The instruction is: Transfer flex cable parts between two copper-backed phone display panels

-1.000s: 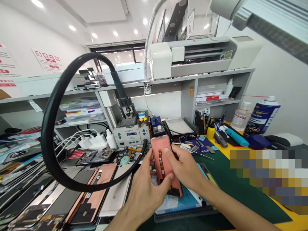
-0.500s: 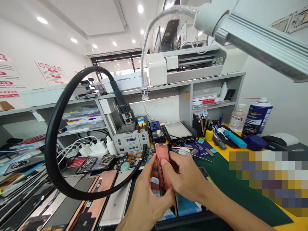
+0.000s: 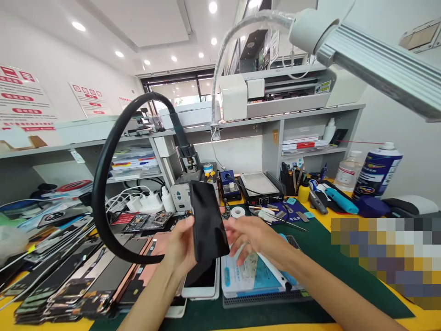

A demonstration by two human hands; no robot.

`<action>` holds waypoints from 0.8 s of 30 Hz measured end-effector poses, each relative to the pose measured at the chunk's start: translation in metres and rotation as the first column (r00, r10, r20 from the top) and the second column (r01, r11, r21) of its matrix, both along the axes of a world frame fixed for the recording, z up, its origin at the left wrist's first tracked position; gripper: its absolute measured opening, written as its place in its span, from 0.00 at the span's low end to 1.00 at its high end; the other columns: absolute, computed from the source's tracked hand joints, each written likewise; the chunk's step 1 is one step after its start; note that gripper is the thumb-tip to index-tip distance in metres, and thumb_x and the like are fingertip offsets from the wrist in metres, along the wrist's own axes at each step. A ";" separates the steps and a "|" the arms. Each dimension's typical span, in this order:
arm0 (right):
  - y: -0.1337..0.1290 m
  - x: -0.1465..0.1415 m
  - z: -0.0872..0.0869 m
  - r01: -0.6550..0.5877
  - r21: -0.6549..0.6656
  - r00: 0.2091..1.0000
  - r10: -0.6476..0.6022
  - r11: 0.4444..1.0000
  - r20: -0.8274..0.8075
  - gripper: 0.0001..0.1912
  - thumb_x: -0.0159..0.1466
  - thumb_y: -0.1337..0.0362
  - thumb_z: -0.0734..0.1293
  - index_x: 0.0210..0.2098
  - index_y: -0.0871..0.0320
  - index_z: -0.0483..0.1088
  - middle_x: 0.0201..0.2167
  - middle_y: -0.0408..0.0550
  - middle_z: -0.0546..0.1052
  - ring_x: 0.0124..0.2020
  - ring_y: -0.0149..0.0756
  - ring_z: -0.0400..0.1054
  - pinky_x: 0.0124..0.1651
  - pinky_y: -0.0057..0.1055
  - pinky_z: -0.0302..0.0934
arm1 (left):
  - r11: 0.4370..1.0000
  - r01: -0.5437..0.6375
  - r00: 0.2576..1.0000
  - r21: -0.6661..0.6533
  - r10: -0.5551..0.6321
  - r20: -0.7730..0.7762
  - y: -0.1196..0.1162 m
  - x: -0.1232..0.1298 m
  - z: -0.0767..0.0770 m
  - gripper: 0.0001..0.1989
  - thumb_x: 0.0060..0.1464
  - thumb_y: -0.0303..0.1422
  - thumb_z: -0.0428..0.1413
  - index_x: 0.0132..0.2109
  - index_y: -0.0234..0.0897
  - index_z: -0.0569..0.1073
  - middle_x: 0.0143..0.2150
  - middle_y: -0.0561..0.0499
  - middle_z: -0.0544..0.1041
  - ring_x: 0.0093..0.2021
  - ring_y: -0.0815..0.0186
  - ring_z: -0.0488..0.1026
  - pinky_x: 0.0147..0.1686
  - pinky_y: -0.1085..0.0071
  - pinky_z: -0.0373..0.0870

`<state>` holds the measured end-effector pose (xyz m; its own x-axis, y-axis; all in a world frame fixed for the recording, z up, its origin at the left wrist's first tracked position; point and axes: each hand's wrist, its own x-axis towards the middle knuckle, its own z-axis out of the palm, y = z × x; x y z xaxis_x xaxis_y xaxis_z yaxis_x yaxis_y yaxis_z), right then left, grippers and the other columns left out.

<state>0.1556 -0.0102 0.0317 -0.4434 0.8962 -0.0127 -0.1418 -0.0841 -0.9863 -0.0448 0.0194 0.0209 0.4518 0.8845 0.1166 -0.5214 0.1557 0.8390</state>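
Note:
A glossy black phone screen point(image 3: 208, 223) is held up over the bench, tilted, its dark face toward me. My left hand point(image 3: 182, 246) is closed on its left and lower edge, the thumb in front. My right hand point(image 3: 255, 236) is beside the screen's right edge, fingers apart and loosely bent; whether a fingertip touches the edge I cannot tell. Under the left hand lies a white-framed phone point(image 3: 203, 292) with a dark display. Below the right hand are a blue and clear plastic packet point(image 3: 241, 280) and a white bar with a black end point(image 3: 275, 271).
Rows of phone screens point(image 3: 86, 276) cover the left side. A thick black hose point(image 3: 98, 193) loops up in front of the shelf. At the back stand a soldering station point(image 3: 230, 186) and a hot plate point(image 3: 260, 184). A spray can point(image 3: 375, 172) stands right, on the yellow bench beside the green mat point(image 3: 330, 262).
The phone screen has turned from its pink side to its black face and moved left. My right hand has loosened from it. The packet and white-framed phone now show more. The view has shifted slightly.

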 end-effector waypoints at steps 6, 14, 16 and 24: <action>-0.014 -0.017 -0.015 -0.405 -0.158 0.901 0.364 0.901 -0.235 0.21 0.58 0.52 0.74 0.35 0.67 0.73 0.35 0.56 0.76 0.32 0.38 0.76 0.32 0.32 0.70 | 0.984 0.167 0.986 0.063 -0.167 0.005 0.003 -0.010 -0.011 0.42 0.43 0.54 0.57 0.62 0.36 0.67 0.51 0.39 0.79 0.49 0.47 0.77 0.53 0.49 0.71; -0.011 -0.020 -0.026 -0.304 -0.061 0.937 0.287 0.951 -0.199 0.21 0.56 0.54 0.76 0.32 0.71 0.78 0.33 0.62 0.79 0.30 0.43 0.77 0.31 0.34 0.71 | 0.880 0.462 0.851 0.112 -0.476 0.224 0.006 -0.003 -0.018 0.39 0.46 0.49 0.59 0.63 0.33 0.67 0.53 0.40 0.79 0.53 0.53 0.76 0.57 0.59 0.68; -0.011 -0.020 -0.026 -0.298 -0.046 0.942 0.286 0.953 -0.176 0.21 0.57 0.53 0.75 0.32 0.71 0.78 0.31 0.61 0.79 0.29 0.42 0.77 0.32 0.35 0.71 | 0.888 0.450 0.860 0.099 -0.460 0.220 0.007 -0.003 -0.018 0.40 0.45 0.51 0.60 0.62 0.33 0.69 0.51 0.39 0.79 0.52 0.52 0.76 0.56 0.57 0.68; -0.012 -0.019 -0.025 -0.294 -0.050 0.955 0.291 0.955 -0.056 0.23 0.58 0.51 0.74 0.33 0.71 0.77 0.29 0.60 0.79 0.28 0.40 0.76 0.33 0.34 0.71 | 0.935 0.354 0.924 -0.016 -0.347 0.158 0.007 -0.008 -0.021 0.44 0.35 0.54 0.64 0.58 0.34 0.72 0.46 0.37 0.80 0.45 0.45 0.78 0.48 0.51 0.71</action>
<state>0.1368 -0.0218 0.0068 -0.6875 0.7255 -0.0323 -0.1491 -0.1845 -0.9715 -0.0530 0.0263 -0.0005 0.7140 0.6786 0.1722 -0.5460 0.3859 0.7436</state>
